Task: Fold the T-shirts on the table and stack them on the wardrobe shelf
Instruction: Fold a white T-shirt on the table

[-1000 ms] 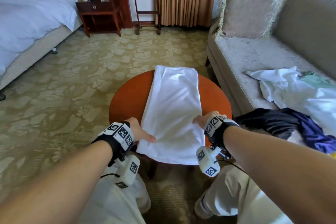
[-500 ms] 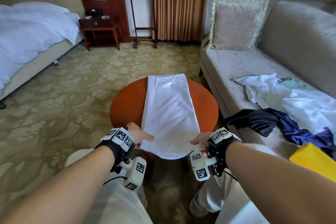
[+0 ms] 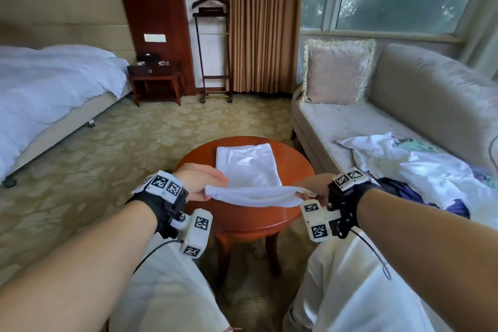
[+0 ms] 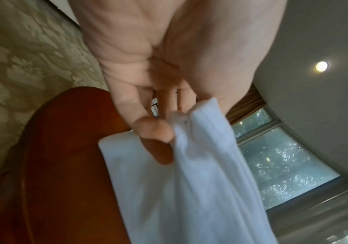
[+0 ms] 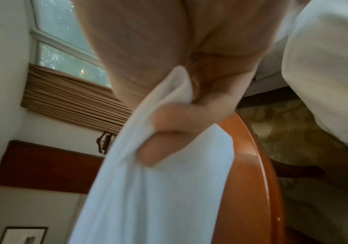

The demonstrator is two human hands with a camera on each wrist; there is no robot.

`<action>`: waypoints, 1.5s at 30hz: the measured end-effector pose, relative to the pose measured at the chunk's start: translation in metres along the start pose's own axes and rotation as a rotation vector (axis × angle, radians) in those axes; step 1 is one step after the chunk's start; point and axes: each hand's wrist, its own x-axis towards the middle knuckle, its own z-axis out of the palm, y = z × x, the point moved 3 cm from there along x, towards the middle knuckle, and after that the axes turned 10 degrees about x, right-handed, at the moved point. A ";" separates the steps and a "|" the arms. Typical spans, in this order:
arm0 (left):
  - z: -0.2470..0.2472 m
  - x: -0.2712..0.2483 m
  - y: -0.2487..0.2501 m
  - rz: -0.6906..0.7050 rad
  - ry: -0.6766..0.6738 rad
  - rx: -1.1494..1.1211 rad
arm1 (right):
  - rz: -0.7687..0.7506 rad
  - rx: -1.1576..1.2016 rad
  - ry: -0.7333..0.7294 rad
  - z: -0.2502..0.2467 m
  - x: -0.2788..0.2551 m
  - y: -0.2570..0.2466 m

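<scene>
The white cotton T-shirt (image 3: 248,170), already folded into a long strip, lies on the round reddish-brown wooden table (image 3: 283,213) w/ its far half flat on the top. Its near end is lifted clear of the wood & stretched between both hands.

Left hand (image 3: 200,183) pinches the near-left corner: in the left wrist view the thumb and fingers (image 4: 154,130) close on bunched white fabric (image 4: 189,165), palm turned toward the camera, table edge (image 4: 64,148) below. Right hand (image 3: 314,187) is clamped on the near-right corner; the right wrist view shows curled fingers (image 5: 175,120) wrapped round the cloth (image 5: 148,198), a tuft poking out by the palm, the glossy table rim (image 5: 258,165) just beside it. Both hands sit about level, apart by the strip's width, above the table's near part.

On the beige upholstered sofa (image 3: 350,121) to the right there's a loose heap of unfolded clothes (image 3: 417,170), white, pale green, dark blue/purple. Fringed pink cushion (image 3: 336,73) stands at the sofa's far end. Wardrobe shelf isn't in view.
</scene>
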 end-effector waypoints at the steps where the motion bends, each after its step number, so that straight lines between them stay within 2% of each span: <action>1: -0.003 -0.003 0.003 0.007 0.002 -0.044 | -0.030 0.038 0.013 -0.004 -0.009 -0.009; 4: -0.008 -0.010 0.014 0.018 -0.071 -0.307 | -0.085 0.142 0.017 -0.016 -0.017 -0.026; 7: -0.016 -0.014 0.022 0.073 -0.139 -0.518 | -0.073 0.310 -0.003 -0.014 -0.028 -0.038; 11: -0.021 -0.008 0.018 0.157 -0.177 -0.494 | -0.010 0.622 -0.076 -0.018 -0.030 -0.055; 14: -0.021 0.009 0.006 0.138 -0.071 -0.416 | 0.008 0.483 -0.122 -0.016 -0.018 -0.056; 17: -0.015 0.026 -0.003 0.081 0.034 -0.318 | 0.037 0.333 -0.099 -0.008 0.005 -0.047; 21: -0.014 0.054 -0.013 0.039 0.146 0.044 | 0.034 0.284 0.028 -0.007 0.038 -0.043; 27: -0.023 0.109 -0.009 0.095 0.153 0.076 | -0.030 0.170 0.144 -0.009 0.097 -0.066; 34: -0.030 0.201 -0.003 0.058 0.126 0.108 | -0.059 0.019 0.228 -0.014 0.166 -0.105; 38: -0.025 0.245 -0.010 0.017 0.060 0.182 | -0.083 -0.154 0.188 -0.006 0.216 -0.115; 40: -0.023 0.263 -0.013 -0.017 0.057 0.228 | 0.004 -0.125 0.219 -0.005 0.240 -0.116; 42: -0.021 0.278 -0.018 -0.041 0.051 0.283 | -0.093 -0.540 0.249 0.001 0.255 -0.113; 43: -0.019 0.285 -0.020 -0.041 0.048 0.318 | -0.086 -0.611 0.253 0.002 0.264 -0.112; 44: -0.018 0.289 -0.021 -0.052 0.047 0.357 | -0.082 -0.594 0.250 0.001 0.274 -0.106; 45: -0.016 0.293 -0.022 -0.051 0.053 0.394 | -0.016 -0.493 0.198 0.003 0.281 -0.101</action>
